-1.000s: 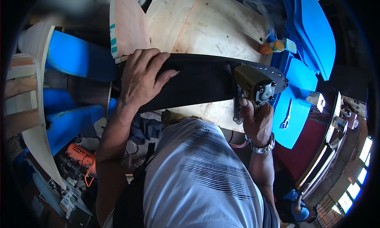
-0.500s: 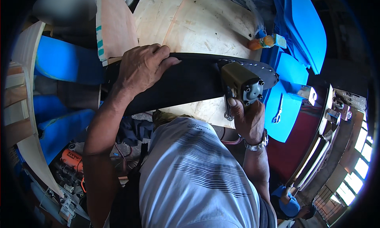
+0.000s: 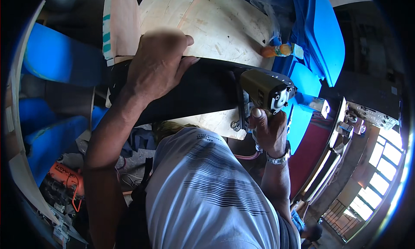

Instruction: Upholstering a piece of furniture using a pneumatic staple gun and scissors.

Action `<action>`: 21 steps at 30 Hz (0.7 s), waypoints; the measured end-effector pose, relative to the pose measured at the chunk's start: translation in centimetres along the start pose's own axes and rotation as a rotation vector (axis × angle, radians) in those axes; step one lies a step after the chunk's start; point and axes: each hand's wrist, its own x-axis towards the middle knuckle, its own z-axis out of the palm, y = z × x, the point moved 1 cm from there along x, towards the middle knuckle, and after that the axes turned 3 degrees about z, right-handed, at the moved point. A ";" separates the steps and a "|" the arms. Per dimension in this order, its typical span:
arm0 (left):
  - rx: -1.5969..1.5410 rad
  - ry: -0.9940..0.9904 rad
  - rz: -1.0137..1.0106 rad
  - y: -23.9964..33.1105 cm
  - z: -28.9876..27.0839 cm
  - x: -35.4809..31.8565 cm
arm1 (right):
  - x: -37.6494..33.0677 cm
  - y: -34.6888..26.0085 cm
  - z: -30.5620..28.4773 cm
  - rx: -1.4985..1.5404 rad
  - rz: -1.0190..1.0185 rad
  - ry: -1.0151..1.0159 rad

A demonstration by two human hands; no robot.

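Observation:
A long black fabric-covered panel (image 3: 194,91) lies across the plywood in front of me. My left hand (image 3: 158,61) is closed at its far edge, fingers curled over the edge and thumb along the black fabric; the fingertips are partly hidden. In my right hand (image 3: 270,130) is a staple gun (image 3: 261,86) with an olive body and a grey end cap. Its nose is down by the panel's right part, and the body hides the contact point. A hose (image 3: 248,156) shows below the gun.
A plywood sheet (image 3: 207,24) lies under the panel, with an orange-filled bottle (image 3: 276,51) at its right. Blue foam sheets (image 3: 322,37) stack at the far right; more blue pieces (image 3: 52,54) stand left. An orange machine (image 3: 65,178) sits low left. Another person (image 3: 309,231) is at lower right.
The view has shifted slightly. My left hand has risen a little, its fingers reaching further beyond the panel's far edge. My right hand still holds the staple gun, now tilted differently.

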 end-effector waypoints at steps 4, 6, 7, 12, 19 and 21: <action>0.018 -0.043 -0.009 0.0 0.4 -0.3 | -0.1 -0.8 0.3 0.055 -0.004 0.030; 0.014 -0.041 -0.022 0.0 0.6 -0.3 | 0.0 -1.1 0.7 0.013 -0.020 0.000; 0.004 -0.045 -0.031 0.0 0.6 -0.2 | 0.0 -1.3 0.9 -0.005 -0.016 -0.012; -0.034 -0.052 -0.032 0.0 0.4 0.2 | 0.1 -2.6 1.9 -0.072 -0.026 -0.045; -0.129 -0.130 -0.079 0.0 0.2 0.0 | -0.2 -4.3 3.5 -0.008 0.010 -0.081; -0.146 -0.086 -0.062 0.1 0.3 0.2 | -0.2 -4.6 4.2 -0.081 -0.021 -0.030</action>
